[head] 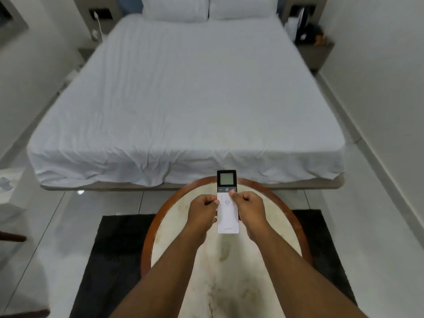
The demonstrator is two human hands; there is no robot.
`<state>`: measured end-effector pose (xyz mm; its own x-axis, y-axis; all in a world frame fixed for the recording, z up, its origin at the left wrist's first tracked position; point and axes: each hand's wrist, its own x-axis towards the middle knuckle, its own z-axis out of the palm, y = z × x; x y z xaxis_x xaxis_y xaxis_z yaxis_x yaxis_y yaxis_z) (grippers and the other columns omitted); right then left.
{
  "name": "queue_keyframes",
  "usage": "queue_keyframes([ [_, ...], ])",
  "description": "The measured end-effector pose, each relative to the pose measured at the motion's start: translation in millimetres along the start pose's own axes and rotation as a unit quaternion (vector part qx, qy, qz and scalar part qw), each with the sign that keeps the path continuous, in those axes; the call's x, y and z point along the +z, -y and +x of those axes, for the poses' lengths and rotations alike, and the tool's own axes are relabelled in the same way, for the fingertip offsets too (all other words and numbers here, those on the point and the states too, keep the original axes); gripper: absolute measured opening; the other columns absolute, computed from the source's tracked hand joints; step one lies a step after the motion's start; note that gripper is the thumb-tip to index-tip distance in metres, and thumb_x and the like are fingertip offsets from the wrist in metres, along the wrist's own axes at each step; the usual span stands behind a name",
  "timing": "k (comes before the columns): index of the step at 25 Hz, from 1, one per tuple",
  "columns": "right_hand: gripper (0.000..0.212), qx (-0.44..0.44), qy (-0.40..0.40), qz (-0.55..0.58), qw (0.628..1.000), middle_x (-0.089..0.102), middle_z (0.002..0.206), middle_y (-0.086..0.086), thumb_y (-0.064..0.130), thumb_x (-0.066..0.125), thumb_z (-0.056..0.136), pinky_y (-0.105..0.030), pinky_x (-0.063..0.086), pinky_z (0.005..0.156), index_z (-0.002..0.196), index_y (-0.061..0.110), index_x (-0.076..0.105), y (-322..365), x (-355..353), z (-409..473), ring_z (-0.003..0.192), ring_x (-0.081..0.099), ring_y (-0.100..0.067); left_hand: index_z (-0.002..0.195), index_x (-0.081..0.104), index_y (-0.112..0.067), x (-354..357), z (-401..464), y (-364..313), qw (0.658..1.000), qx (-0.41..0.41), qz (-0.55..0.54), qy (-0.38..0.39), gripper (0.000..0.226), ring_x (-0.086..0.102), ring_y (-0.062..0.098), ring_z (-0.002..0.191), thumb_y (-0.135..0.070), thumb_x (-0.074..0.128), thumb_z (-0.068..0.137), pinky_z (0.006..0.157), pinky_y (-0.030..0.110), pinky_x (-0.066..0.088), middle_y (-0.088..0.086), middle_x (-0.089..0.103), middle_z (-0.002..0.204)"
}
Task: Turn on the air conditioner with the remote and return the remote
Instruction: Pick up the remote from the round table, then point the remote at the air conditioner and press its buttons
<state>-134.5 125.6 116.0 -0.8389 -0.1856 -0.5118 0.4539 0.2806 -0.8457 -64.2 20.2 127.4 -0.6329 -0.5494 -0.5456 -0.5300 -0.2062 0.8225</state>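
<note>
The remote is held up in the air over the round worktop, between the two hands, its long axis running straight away from the person: dark screen end towards the bed, white lower end towards the body. The screen looks blank, so I judge the power press is not yet done. The power button sits in the dark band just below the screen, and that is the relation that counts: the right hand has its thumb tip reaching up the right edge to that band, just beside the button, while the left hand pinches the left edge lower down with its thumb on the white face. Both hands are curled closed around the remote's sides. The right thumb is the nearer one to press.

Counted: one remote, two hands, one worktop, one bed with two pillows, one dark rug under the worktop. No air conditioner is in view.
</note>
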Motion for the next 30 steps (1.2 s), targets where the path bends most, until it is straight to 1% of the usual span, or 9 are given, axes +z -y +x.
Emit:
queue_keyframes([
  [2,0.027,-0.034,-0.004,0.006,0.999,0.077,0.091,-0.013,0.035,0.068,0.092,-0.035,0.055,0.064,0.091,0.008,0.069,48.7,-11.1,-11.7,0.082,0.074,-0.029,0.094,0.067,-0.017,3.4,-18.6,-48.3,0.998,0.058,0.010,0.025,0.015,0.068,0.018,0.087,-0.016,0.053,0.098,0.075,0.033,0.056,-0.002,0.072,0.094],
  [6,0.037,-0.100,-0.034,0.035,0.994,0.074,0.097,-0.024,0.034,0.061,0.097,-0.043,0.056,0.073,0.093,-0.003,0.063,146.1,-45.4,-43.8,0.087,0.071,-0.039,0.085,0.066,-0.026,11.6,-54.7,-148.0,0.985,0.164,0.026,0.040,0.017,0.068,0.020,0.085,-0.021,0.055,0.096,0.076,0.036,0.058,-0.003,0.071,0.091],
  [9,0.035,-0.173,-0.054,0.056,0.982,0.074,0.099,-0.020,0.034,0.055,0.100,-0.037,0.052,0.067,0.101,0.000,0.062,224.2,-90.9,-79.8,0.089,0.071,-0.036,0.095,0.068,-0.022,21.8,-86.2,-231.8,0.953,0.289,0.078,0.036,0.012,0.065,0.019,0.092,-0.026,0.056,0.096,0.075,0.028,0.049,-0.001,0.071,0.103],
  [13,0.027,-0.260,-0.108,0.086,0.956,0.072,0.092,-0.013,0.037,0.053,0.101,-0.033,0.047,0.061,0.093,0.011,0.060,315.7,-164.0,-141.4,0.078,0.067,-0.027,0.121,0.063,-0.016,35.7,-137.3,-332.1,0.872,0.457,0.173,-0.010,0.034,0.059,0.022,0.111,-0.036,0.056,0.095,0.094,0.032,0.046,0.005,0.064,0.126],
  [17,0.026,-0.356,-0.186,0.088,0.912,0.070,0.087,-0.012,0.034,0.053,0.102,-0.032,0.046,0.059,0.086,0.013,0.058,388.3,-241.8,-219.1,0.070,0.064,-0.024,0.131,0.057,-0.016,55.2,-202.8,-418.6,0.783,0.579,0.221,-0.053,0.049,0.051,0.030,0.123,-0.047,0.055,0.093,0.098,0.040,0.043,0.010,0.057,0.135],
  [22,0.029,-0.433,-0.236,0.072,0.867,0.075,0.103,-0.024,0.034,0.053,0.101,-0.051,0.056,0.087,0.100,0.006,0.061,454.6,-321.5,-318.8,0.096,0.072,-0.042,0.144,0.039,-0.021,87.2,-291.4,-498.3,0.652,0.691,0.285,-0.127,0.069,0.024,0.032,0.145,-0.063,0.047,0.090,0.114,0.049,0.026,0.010,0.033,0.156],
  [24,0.030,-0.458,-0.259,0.070,0.847,0.074,0.102,-0.027,0.035,0.053,0.100,-0.052,0.060,0.079,0.097,0.006,0.059,476.5,-347.8,-356.2,0.091,0.074,-0.044,0.147,0.033,-0.023,98.3,-322.1,-524.3,0.613,0.724,0.272,-0.159,0.077,0.011,0.033,0.149,-0.069,0.042,0.087,0.117,0.052,0.018,0.010,0.023,0.161],
  [27,0.036,-0.480,-0.271,0.082,0.830,0.075,0.092,-0.027,0.035,0.053,0.101,-0.041,0.061,0.050,0.105,-0.001,0.055,500.6,-377.3,-405.0,0.061,0.077,-0.035,0.152,0.018,-0.023,109.1,-358.6,-553.8,0.562,0.757,0.259,-0.208,0.090,-0.003,0.032,0.150,-0.080,0.026,0.082,0.119,0.049,0.005,0.011,0.010,0.164],
  [30,0.038,-0.494,-0.297,0.063,0.815,0.075,0.093,-0.031,0.036,0.052,0.101,-0.038,0.059,0.048,0.106,-0.002,0.054,511.1,-396.8,-444.1,0.054,0.075,-0.032,0.153,-0.005,-0.024,116.9,-389.7,-572.2,0.517,0.783,0.260,-0.229,0.101,-0.019,0.030,0.148,-0.087,0.005,0.075,0.116,0.047,-0.010,0.009,-0.008,0.164],
])
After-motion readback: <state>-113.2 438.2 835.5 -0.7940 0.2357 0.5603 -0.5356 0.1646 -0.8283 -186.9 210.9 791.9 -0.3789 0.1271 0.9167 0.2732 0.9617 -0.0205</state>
